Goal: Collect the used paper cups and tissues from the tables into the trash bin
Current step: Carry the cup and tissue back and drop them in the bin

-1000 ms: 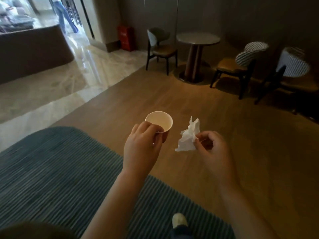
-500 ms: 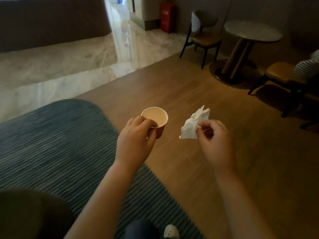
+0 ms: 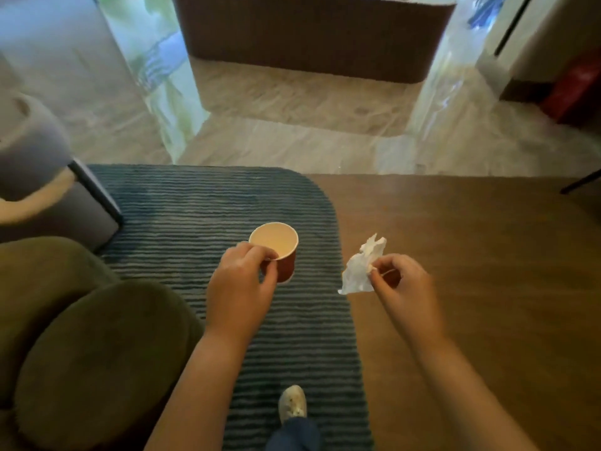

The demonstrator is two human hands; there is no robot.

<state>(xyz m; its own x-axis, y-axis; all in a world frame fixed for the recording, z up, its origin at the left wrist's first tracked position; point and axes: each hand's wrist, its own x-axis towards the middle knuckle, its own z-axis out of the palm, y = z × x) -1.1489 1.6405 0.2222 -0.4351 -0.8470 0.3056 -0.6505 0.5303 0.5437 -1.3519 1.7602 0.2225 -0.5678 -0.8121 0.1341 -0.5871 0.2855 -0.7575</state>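
Above the striped blue rug (image 3: 201, 206), out in front: pinching one paper cup (image 3: 274, 247) at its near rim with the left hand (image 3: 242, 284), fingers curled over the edge, mouth up, red wall showing below. Beside it, not touching, nipping one crumpled white tissue (image 3: 361, 270) between thumb and fingertips of the right hand (image 3: 401, 288), over the rug's right edge where wooden floor (image 3: 471, 255) begins. Two hands, one cup, one tissue, both carried in the air. Hemmed in on the left by a green cushioned seat (image 3: 81, 336) and a grey, blurred piece of furniture (image 3: 32, 151) at the rug's far corner; open ahead and to the right. Standing with one pale shoe (image 3: 292, 405) on the rug. Beyond the rug's far edge, glossy marble floor (image 3: 292, 102), then a dark ribbed counter (image 3: 312, 37); something red (image 3: 575, 89) far right.
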